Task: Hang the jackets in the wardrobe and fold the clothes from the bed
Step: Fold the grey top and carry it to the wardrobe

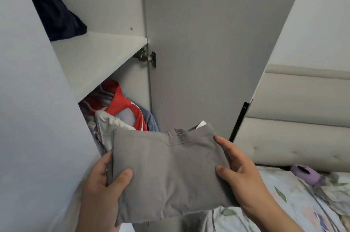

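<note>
Holding the folded grey garment (170, 171) level, both hands sit at its short edges. My view has it below the white shelf (98, 57) and out in front of it, in the wardrobe opening. The left hand (98, 190) pinches the left edge, thumb pressed on top and fingers curled underneath. The right hand (240, 178) pinches the right edge, thumb on top near the front and one fingertip on the back corner. The far edge of the garment shows a seam and a white tag poking out.

Directly under the shelf hang a red jacket (121, 103), a white jacket (108, 123) and a blue denim one (151, 120), packed close together. The garment's far left corner overlaps them from my angle.

On the shelf, a dark navy garment (56, 13) lies at the back left; the shelf's right part, up to its front edge, is bare board.

Right of the shelf, the open door (208, 42) swings from a metal hinge (145, 57), with a black handle (239, 120) on its free edge. A second panel (28, 99) bounds the opening left of the shelf.

Farther right and below lie the padded headboard (293, 137), the floral bed cover (284, 203) and a purple object (306, 175).
</note>
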Motion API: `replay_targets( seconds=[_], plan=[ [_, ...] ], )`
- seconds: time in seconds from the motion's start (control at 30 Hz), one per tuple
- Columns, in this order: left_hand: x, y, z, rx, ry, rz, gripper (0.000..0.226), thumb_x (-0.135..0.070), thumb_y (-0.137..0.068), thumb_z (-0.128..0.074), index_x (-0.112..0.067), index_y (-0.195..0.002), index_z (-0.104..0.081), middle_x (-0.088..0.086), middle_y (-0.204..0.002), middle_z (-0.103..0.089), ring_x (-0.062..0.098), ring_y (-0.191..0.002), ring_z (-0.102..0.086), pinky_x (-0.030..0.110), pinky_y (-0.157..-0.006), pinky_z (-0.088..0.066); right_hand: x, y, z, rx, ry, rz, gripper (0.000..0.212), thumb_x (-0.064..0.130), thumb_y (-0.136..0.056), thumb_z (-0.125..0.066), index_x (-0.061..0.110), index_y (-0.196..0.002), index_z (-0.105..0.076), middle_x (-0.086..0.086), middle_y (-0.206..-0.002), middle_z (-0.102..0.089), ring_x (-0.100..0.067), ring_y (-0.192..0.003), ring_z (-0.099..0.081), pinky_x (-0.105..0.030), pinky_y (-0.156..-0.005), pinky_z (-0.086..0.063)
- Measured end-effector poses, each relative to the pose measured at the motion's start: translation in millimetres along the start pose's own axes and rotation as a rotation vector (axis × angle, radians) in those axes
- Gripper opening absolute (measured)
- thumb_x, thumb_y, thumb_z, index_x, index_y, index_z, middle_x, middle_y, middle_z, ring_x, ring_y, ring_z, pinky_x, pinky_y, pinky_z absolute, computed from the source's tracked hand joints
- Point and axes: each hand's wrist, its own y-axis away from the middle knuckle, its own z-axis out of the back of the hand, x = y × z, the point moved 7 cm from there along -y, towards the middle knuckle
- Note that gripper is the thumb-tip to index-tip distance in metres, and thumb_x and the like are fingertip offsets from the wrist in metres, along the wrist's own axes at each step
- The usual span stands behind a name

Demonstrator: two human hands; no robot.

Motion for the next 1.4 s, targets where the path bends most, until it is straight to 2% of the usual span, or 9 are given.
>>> replay_targets(
  seconds=[0.07,0.23,0.4,0.5,0.77,0.9,1.13,1.3,1.4],
  plan=[
    [-21,-21,-22,0.051,0.033,-0.044,0.049,0.01,-0.077,-0.063,-0.023,-0.113,-0.068,0.008,-0.11,-0.073,0.019,-0.099,-0.07,0.039,-0.088,-0.057,19,-25,-2,0.005,-0.003,0.063,0.069,-0.028,-0.084,-0.045,0.022,-0.128,-0.058,0.02,-0.123,-0.066,0.002,-0.115,-0.06,-0.009,-0.085,-0.047],
    [-80,-50,-60,0.102,-0.06,-0.187,0.076,-0.021,-0.052,-0.087,-0.033,-0.123,-0.062,-0.007,-0.119,-0.07,0.014,-0.107,-0.068,0.037,-0.088,-0.057,73,-59,-3,-0.022,0.015,0.248,0.072,-0.03,-0.082,-0.048,0.025,-0.125,-0.06,0.02,-0.124,-0.066,0.002,-0.12,-0.057,-0.009,-0.095,-0.044],
    [-104,-66,-84,0.113,-0.096,-0.261,0.063,0.009,-0.074,-0.074,-0.033,-0.119,-0.06,-0.009,-0.115,-0.071,0.01,-0.105,-0.068,0.038,-0.094,-0.053,119,-74,-8,-0.055,0.023,0.382,0.072,-0.031,-0.08,-0.051,0.024,-0.126,-0.06,0.02,-0.121,-0.067,0.004,-0.118,-0.058,-0.006,-0.094,-0.043],
    [-120,-68,-88,0.086,-0.061,-0.324,0.06,0.012,-0.075,-0.072,-0.036,-0.109,-0.062,-0.015,-0.107,-0.073,0.003,-0.097,-0.069,0.022,-0.082,-0.056,139,-80,-15,-0.075,0.003,0.438,0.071,-0.031,-0.08,-0.052,0.025,-0.123,-0.061,0.024,-0.115,-0.069,0.007,-0.112,-0.06,-0.003,-0.087,-0.044],
    [-164,-68,-86,-0.218,0.023,-0.52,0.059,0.013,-0.074,-0.073,-0.037,-0.103,-0.062,-0.026,-0.101,-0.07,-0.006,-0.092,-0.067,0.021,-0.08,-0.057,177,-116,-31,-0.105,0.065,0.594,0.071,-0.019,-0.084,-0.058,0.043,-0.118,-0.061,0.021,-0.128,-0.064,0.002,-0.123,-0.055,-0.017,-0.103,-0.041],
    [-190,-78,-78,-0.419,0.02,-0.601,0.058,0.01,-0.075,-0.073,-0.031,-0.115,-0.063,-0.01,-0.109,-0.071,0.005,-0.098,-0.068,0.026,-0.084,-0.057,207,-147,-55,-0.108,0.227,0.77,0.076,-0.016,-0.082,-0.062,0.047,-0.122,-0.051,0.033,-0.13,-0.05,0.021,-0.121,-0.044,0.0,-0.099,-0.03],
    [-230,-103,-67,-0.629,-0.174,-0.683,0.067,0.014,-0.078,-0.068,-0.028,-0.13,-0.055,-0.022,-0.11,-0.058,-0.014,-0.095,-0.055,-0.009,-0.072,-0.037,237,-228,-121,0.029,0.282,0.93,0.067,-0.015,-0.081,-0.058,0.022,-0.136,-0.056,0.027,-0.135,-0.046,0.018,-0.127,-0.039,-0.001,-0.105,-0.024],
    [-226,-118,-56,-0.699,-0.335,-0.572,0.088,0.008,-0.08,-0.069,-0.021,-0.153,-0.03,0.007,-0.146,-0.047,0.029,-0.129,-0.048,0.028,-0.102,-0.034,243,-277,-186,0.205,0.338,0.974,0.055,-0.007,-0.088,-0.049,0.021,-0.134,-0.06,0.027,-0.132,-0.049,0.026,-0.118,-0.036,0.005,-0.098,-0.023],
    [-218,-123,-51,-0.762,-0.399,-0.562,0.093,0.014,-0.074,-0.071,-0.014,-0.153,-0.029,0.013,-0.143,-0.05,0.033,-0.126,-0.051,0.012,-0.088,-0.033,236,-306,-220,0.393,0.427,0.881,0.053,0.002,-0.09,-0.046,0.036,-0.127,-0.063,0.036,-0.121,-0.056,0.019,-0.113,-0.048,0.004,-0.089,-0.032]
  ],
)
